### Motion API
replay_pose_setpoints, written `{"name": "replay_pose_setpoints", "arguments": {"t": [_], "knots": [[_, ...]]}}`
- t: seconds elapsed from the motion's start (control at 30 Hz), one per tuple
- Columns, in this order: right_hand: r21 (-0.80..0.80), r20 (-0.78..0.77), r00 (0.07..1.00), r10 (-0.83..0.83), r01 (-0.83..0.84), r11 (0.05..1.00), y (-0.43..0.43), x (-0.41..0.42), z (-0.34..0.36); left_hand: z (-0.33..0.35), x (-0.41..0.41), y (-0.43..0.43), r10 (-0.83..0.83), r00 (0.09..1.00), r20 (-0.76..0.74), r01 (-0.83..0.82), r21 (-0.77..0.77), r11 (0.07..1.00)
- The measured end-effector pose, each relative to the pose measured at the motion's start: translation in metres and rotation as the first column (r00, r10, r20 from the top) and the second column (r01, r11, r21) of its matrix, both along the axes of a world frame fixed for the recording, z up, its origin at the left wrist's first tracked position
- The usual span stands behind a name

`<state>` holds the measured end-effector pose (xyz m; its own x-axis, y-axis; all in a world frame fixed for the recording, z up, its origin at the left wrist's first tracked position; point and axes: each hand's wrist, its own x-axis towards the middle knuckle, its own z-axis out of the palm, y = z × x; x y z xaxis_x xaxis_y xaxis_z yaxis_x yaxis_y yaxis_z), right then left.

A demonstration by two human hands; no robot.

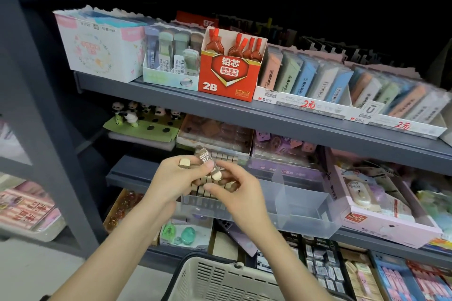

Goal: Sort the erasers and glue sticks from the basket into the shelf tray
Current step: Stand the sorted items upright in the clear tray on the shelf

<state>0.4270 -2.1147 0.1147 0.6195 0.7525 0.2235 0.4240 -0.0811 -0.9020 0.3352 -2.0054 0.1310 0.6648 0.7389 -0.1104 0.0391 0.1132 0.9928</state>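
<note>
My left hand (175,176) holds a few small brown-sleeved erasers; one marked 2B (205,159) stands up between its fingers and another (185,163) shows its beige end. My right hand (238,192) pinches the lower end of an eraser (216,175) right beside the left hand's fingers. Both hands hover over a clear plastic shelf tray (303,205), whose left section holds rows of the same erasers (205,188). The beige slotted basket (220,278) sits below at the bottom edge. No glue sticks can be made out.
The grey shelf above carries a red 2B lead box (228,76) and pastel refill boxes (315,80). A pink box (381,208) stands right of the tray. Panda figures (132,115) and brown trays sit behind. More stationery fills the lower shelf (342,273).
</note>
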Motion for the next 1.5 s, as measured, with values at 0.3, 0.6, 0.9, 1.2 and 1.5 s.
{"name": "replay_pose_setpoints", "arguments": {"t": [0.3, 0.6, 0.9, 1.2, 1.5], "knots": [[0.05, 0.128, 0.987, -0.097, 0.091, 0.995, 0.011, -0.002, 0.008, -0.004, -0.013, 0.019, -0.068, 0.993, -0.098, 0.055, -0.127, 0.99], [-0.435, 0.279, 0.939, 0.2, -0.063, 0.898, 0.042, 0.017, 0.008, -0.03, -0.022, 0.047, 0.051, 0.951, -0.305, -0.07, -0.052, 0.996], [-0.475, 0.33, 0.925, 0.187, -0.008, 0.88, 0.066, 0.017, 0.008, -0.037, -0.017, 0.045, -0.066, 0.933, -0.354, 0.038, -0.087, 0.995], [-0.435, 0.404, 0.889, 0.214, -0.019, 0.9, 0.053, -0.013, -0.011, -0.036, -0.021, 0.045, -0.08, 0.93, -0.359, 0.045, -0.103, 0.994], [-0.375, 0.578, 0.777, 0.247, -0.016, 0.927, 0.04, -0.009, -0.025, -0.027, -0.026, 0.048, -0.075, 0.947, -0.312, 0.027, -0.154, 0.988]]}}
